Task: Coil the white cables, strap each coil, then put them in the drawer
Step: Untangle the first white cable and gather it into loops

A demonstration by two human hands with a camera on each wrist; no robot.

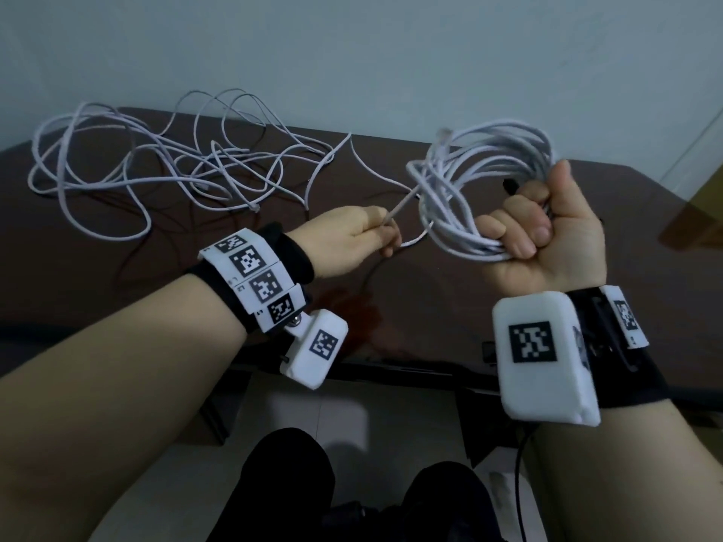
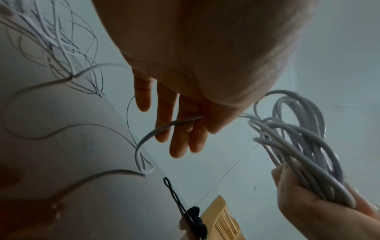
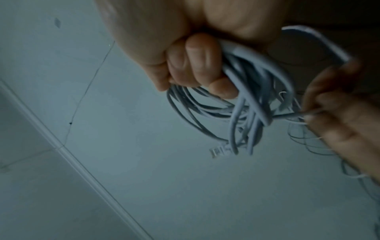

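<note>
Both arms reach forward. The right hand [image 1: 547, 232] is lifted up, palm facing back, its fingers [image 1: 520, 228] curled tight around the coil [image 1: 469, 178]. The left hand [image 1: 348, 236] sits lower, pinching one cable strand [image 1: 399, 209] between thumb and fingers.

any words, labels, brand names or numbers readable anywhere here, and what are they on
No readable text in any view.
Black and white square marker codes on the white left wristband: patterns only, no letters or digits.
The same kind of code on the white box at the right wrist: no words.
White cable coil gripped by the right hand: no print visible.
Clear plug on the cable end: too blurred to tell.
</note>
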